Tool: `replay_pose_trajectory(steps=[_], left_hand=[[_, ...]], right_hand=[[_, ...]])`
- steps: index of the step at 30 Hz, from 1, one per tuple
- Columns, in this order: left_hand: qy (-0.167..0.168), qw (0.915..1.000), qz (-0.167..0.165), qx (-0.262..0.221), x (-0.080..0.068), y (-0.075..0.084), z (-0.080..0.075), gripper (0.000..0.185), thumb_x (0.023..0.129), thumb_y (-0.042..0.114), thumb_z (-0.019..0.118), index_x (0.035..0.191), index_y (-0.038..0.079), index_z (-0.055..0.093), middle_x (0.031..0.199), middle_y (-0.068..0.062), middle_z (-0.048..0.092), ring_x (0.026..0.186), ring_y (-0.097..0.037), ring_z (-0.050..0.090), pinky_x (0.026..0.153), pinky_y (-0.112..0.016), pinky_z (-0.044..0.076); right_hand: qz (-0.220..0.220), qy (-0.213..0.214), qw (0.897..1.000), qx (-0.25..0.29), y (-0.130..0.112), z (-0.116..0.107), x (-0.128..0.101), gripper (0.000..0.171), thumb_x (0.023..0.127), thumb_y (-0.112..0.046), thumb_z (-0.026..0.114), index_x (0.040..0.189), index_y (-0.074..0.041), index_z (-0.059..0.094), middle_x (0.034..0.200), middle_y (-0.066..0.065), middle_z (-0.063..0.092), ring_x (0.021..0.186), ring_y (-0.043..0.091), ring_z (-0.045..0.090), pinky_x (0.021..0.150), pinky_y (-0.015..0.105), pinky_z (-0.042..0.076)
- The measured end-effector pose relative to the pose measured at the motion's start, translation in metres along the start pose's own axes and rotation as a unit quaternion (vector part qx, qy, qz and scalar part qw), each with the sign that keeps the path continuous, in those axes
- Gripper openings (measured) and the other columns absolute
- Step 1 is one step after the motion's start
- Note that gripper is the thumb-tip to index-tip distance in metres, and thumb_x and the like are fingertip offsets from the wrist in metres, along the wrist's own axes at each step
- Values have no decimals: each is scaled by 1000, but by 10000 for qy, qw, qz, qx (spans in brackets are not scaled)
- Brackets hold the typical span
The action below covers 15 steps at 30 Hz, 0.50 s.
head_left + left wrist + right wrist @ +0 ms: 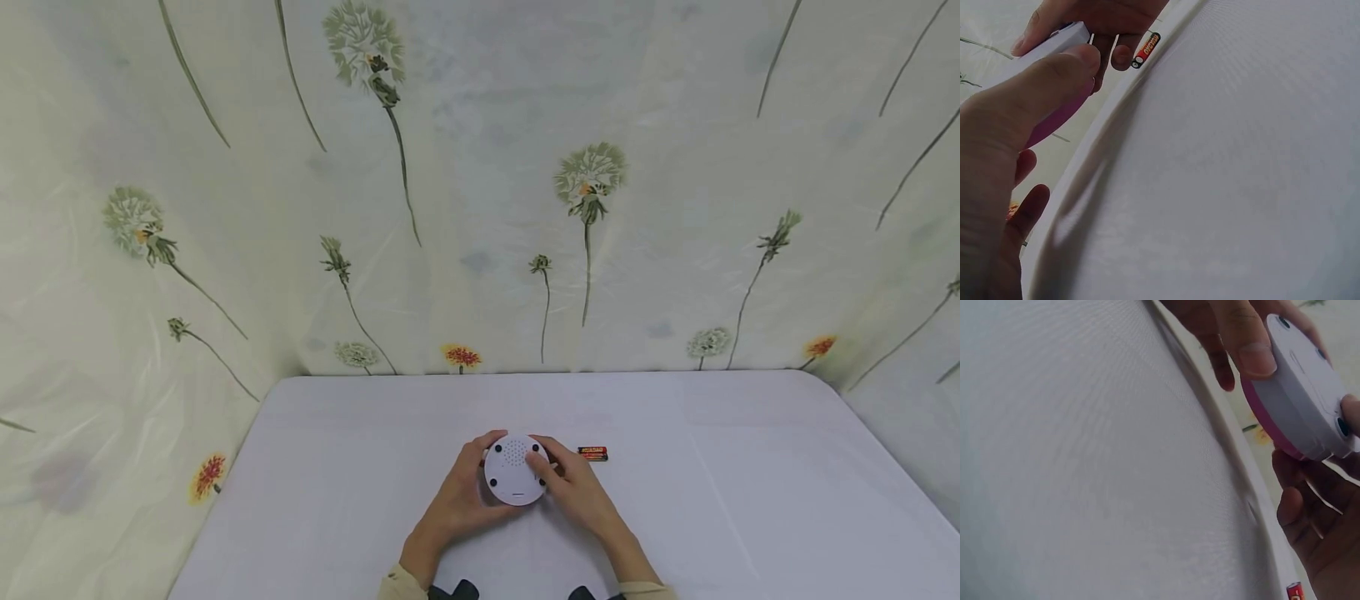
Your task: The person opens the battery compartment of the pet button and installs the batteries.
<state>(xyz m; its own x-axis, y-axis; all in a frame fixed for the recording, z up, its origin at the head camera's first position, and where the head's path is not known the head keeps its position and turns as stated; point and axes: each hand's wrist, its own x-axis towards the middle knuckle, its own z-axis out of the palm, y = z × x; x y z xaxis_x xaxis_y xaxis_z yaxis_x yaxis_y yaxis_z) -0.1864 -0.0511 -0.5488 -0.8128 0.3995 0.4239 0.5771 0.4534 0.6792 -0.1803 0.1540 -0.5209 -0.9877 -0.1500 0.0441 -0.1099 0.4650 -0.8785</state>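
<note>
Dandelion-print cloth (pixel 480 208) hangs all around the white table (pixel 750 500) we're sitting at. Between our hands sits a small round device (pixel 514 471), white on the side facing up, with a patch of tiny speaker holes, a few dark round feet and a little slot near the bottom; the wrist views show a pink band around its other face. Our left hand (pixel 457 500) curls its fingers around the left rim, thumb on the edge. Our right hand (pixel 573 492) grips the right side, with a finger pressed on the white face. It's held near the table's middle, a bit toward us. A red battery (pixel 592 453) lies just right of the right hand's fingers. Table edges are well apart from the hands, with bare white surface on both sides.
</note>
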Motion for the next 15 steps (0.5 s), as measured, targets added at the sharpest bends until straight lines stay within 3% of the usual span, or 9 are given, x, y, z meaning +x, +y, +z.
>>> replay_pose_trajectory(steps=[4, 8, 12, 15], left_hand=[[-52, 9998, -160, -45, -1, -1, 0, 100, 65, 43, 84, 145, 32, 25, 135, 10, 47, 113, -6, 49, 92, -26, 48], [-24, 9992, -369, 136, -1, 1, 0, 100, 65, 50, 82, 145, 33, 25, 138, 10, 47, 121, -16, 47, 97, -40, 45], [64, 9981, -520, 315, -1, 0, 0, 97, 65, 57, 79, 144, 33, 28, 140, 12, 46, 129, -22, 42, 108, -52, 32], [126, 9981, -458, 385, 0, -3, 1, 96, 65, 59, 78, 144, 31, 30, 140, 12, 47, 131, -14, 44, 115, -52, 20]], right_hand=[[24, 11, 10000, 7, -1, 0, 0, 38, 91, -49, 54, 124, -30, 58, 111, -10, 65, 88, 9, 58, 74, 19, 50], [-59, 37, 10000, 9, -1, -1, 0, 36, 92, -47, 54, 125, -30, 57, 109, -8, 65, 89, 10, 59, 74, 20, 51], [-321, 209, 9992, -95, 1, -4, -1, 37, 93, -43, 56, 127, -31, 55, 112, -8, 63, 96, 10, 59, 76, 21, 51], [-711, 386, 9966, -172, -2, -8, -2, 38, 93, -36, 59, 129, -25, 54, 121, -5, 60, 107, 15, 56, 81, 23, 51]])
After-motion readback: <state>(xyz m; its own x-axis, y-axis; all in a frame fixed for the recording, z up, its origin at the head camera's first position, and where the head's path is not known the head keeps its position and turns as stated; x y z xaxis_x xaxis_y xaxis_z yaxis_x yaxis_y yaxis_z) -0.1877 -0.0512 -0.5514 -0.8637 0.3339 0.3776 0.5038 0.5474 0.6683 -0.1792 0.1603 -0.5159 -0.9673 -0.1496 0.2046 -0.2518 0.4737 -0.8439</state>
